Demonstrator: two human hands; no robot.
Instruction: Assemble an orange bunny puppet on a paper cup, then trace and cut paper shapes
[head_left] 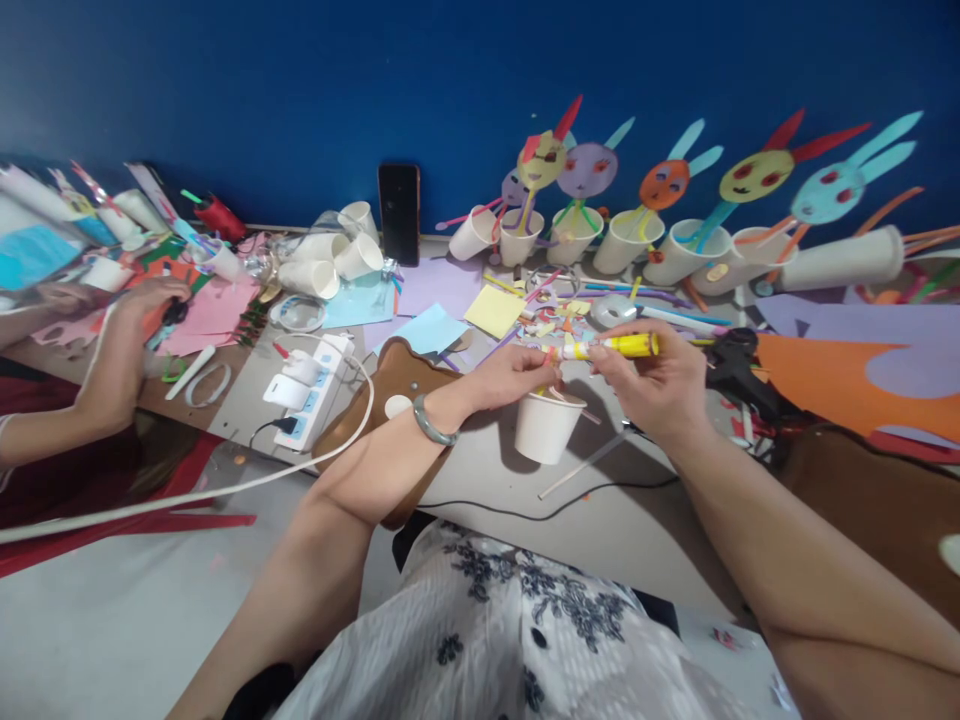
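Above the white paper cup (550,428): my right hand (660,378), closed around one yellow marker (630,346); my left hand (517,376), fingers pinched near its tip, exact hold unclear; cup upright on table (472,478).

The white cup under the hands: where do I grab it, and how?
Probably around the outer wall of the white cup, below its rim, coming from the near side: it stands mouth up, narrows downward, and the left hand is close above its opening.
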